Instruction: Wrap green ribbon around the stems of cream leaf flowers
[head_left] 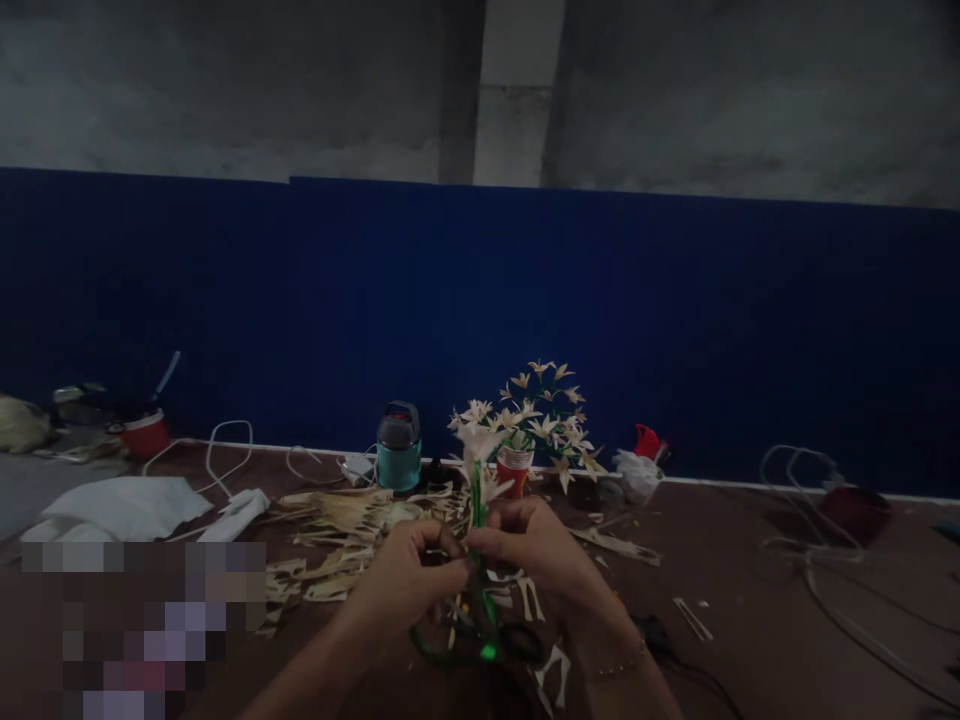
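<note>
A handmade white flower [481, 455] with a green stem stands upright between my hands. My right hand [536, 550] pinches the stem just below the bloom. From the other side, my left hand [416, 570] is closed at the lower stem, thumb and forefinger together. Green tape [489, 608] trails down beneath the fingers. Dark loops that look like scissor handles [521, 643] lie below the hands. Behind the held flower, a red cup [514, 468] bears a bunch of similar pale flowers [551, 425].
Pale dried petal pieces [337, 515] lie heaped to the left, with scraps near the hands. A teal bottle [399, 450] stands by the blue wall [375, 300]. White cloth or plastic [127, 505] lies at left; cables [814, 560] curl at right. A pixelated patch covers the lower left.
</note>
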